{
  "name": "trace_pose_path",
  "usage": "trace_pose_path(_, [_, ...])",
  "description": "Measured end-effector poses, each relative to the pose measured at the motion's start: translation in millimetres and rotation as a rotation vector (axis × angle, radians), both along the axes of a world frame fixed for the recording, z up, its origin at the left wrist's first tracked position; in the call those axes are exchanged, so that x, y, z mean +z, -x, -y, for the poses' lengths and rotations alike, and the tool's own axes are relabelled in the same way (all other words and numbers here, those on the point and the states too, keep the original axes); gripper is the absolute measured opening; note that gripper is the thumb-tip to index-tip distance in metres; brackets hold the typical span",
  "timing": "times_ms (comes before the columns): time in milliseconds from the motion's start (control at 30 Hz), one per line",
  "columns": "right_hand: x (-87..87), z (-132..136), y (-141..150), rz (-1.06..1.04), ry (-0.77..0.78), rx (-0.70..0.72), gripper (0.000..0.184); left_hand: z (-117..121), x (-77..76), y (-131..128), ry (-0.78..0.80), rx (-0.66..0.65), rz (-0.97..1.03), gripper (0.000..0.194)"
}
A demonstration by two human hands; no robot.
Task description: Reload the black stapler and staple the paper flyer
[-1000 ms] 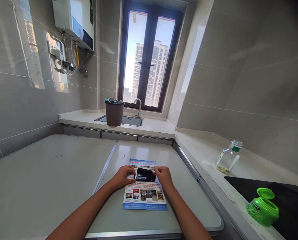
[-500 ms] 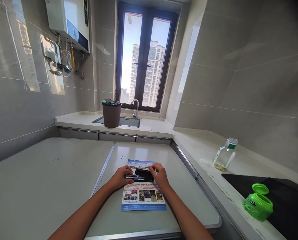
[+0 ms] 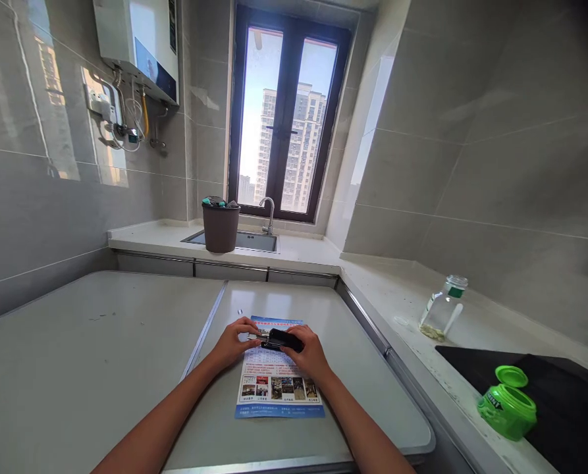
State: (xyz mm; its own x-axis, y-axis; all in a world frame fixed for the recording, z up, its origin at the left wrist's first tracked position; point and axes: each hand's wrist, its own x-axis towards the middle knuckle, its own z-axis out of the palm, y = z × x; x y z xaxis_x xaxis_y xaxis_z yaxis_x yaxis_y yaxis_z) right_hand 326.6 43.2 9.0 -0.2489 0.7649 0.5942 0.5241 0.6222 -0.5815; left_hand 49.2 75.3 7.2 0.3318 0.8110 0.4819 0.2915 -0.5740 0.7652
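Note:
A black stapler [image 3: 284,339] with a silver metal part at its left end is held just over a printed flyer [image 3: 280,411]. My right hand [image 3: 309,359] is closed around the black body from the right. At the other end, my left hand [image 3: 235,340] pinches at the metal part with thumb and fingers; its exact grip is partly hidden. The flyer lies flat on the white folding table [image 3: 209,421], its upper part partly covered by the stapler and hands.
Small metal bits [image 3: 240,311] lie beyond the flyer. On the right counter stand a glass jar [image 3: 439,309] and an opened green tub [image 3: 508,411] beside a black panel [image 3: 565,395]. A brown bin [image 3: 220,229] stands by the sink [image 3: 257,241].
The stapler has risen and tilted, with its metal part less visible. My right hand has moved left and wrapped around the body; my left hand has shifted slightly up and left.

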Motion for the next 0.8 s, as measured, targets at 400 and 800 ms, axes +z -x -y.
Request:
trace_pose_path(400, [-2.6,7.6,3.7,0.075,-0.119,-0.049,0.038,-4.0,-10.6,-5.9,0.430,-0.034,0.290,0.053])
trace_pose_path(800, [-3.9,15.3,8.6,0.403,-0.601,-0.025,0.045,6.8,0.3,0.1,0.977,-0.389,0.752,0.028])
